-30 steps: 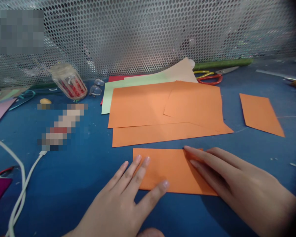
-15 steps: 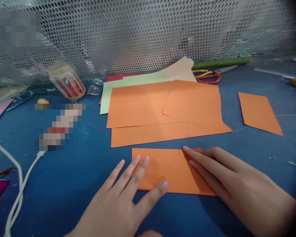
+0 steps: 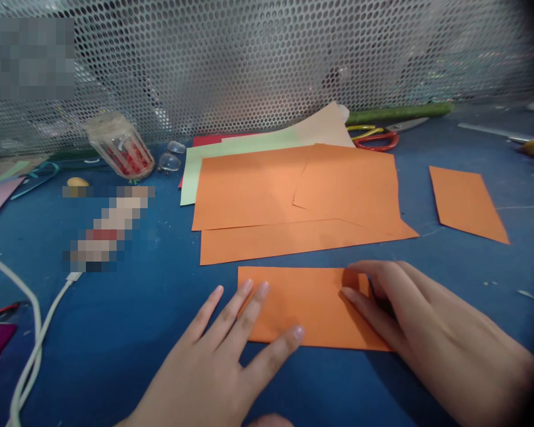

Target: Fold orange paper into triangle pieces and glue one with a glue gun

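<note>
A rectangular piece of orange paper [image 3: 309, 305] lies on the blue tabletop in front of me, its long sides running left to right. My left hand [image 3: 222, 362] rests with fingers spread, the fingertips on the paper's left part and the thumb near its lower edge. At the right end is my right hand [image 3: 427, 326]; its index finger is bent at the top edge and its thumb lies on the paper close below. The other fingers of that hand are mostly hidden. Just beyond lie larger orange sheets [image 3: 258, 187], overlapping each other.
Under the large sheets is pale green paper [image 3: 189, 187]. Scissors [image 3: 378, 141] lie behind them. A small orange piece [image 3: 467, 204] is at the right. Leftward are a tilted jar [image 3: 120, 148] with red contents and a white cable [image 3: 38, 326]. A perforated metal panel [image 3: 258, 65] closes the back.
My right index finger, stretched along the paper before, has drawn back to the right and bent at the top edge. My left hand and the paper have stayed in place.
</note>
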Available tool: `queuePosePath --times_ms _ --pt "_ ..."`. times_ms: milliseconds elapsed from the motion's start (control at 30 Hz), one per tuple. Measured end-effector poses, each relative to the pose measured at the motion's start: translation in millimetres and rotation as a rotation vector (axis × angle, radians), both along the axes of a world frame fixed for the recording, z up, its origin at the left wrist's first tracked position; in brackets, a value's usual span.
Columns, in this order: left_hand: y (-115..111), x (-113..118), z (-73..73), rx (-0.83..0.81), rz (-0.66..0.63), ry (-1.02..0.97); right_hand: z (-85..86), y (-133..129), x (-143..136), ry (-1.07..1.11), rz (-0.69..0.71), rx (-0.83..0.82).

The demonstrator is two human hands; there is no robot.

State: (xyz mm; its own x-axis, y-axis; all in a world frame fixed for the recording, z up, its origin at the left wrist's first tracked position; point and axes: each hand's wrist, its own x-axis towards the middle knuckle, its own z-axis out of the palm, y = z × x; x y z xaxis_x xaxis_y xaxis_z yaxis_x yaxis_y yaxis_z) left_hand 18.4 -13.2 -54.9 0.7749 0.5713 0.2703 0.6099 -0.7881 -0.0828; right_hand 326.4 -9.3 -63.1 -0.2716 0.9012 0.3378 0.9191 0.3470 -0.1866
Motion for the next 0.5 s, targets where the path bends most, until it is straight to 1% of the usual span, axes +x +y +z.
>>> queuePosePath --times_ms 133,333,500 --pt "-1.0 -0.7 -0.6 0.023 -0.002 0.019 -3.4 -0.1 3.3 -0.082 0.021 0.056" --pt "0.5 0.2 -1.3 0.041 0.002 0.037 -5.2 -6.4 6.0 -0.1 0.021 0.057" --pt "-0.6 -0.4 -0.5 0.066 0.006 0.06 -13.8 -14.6 17.4 -0.102 0.096 0.055"
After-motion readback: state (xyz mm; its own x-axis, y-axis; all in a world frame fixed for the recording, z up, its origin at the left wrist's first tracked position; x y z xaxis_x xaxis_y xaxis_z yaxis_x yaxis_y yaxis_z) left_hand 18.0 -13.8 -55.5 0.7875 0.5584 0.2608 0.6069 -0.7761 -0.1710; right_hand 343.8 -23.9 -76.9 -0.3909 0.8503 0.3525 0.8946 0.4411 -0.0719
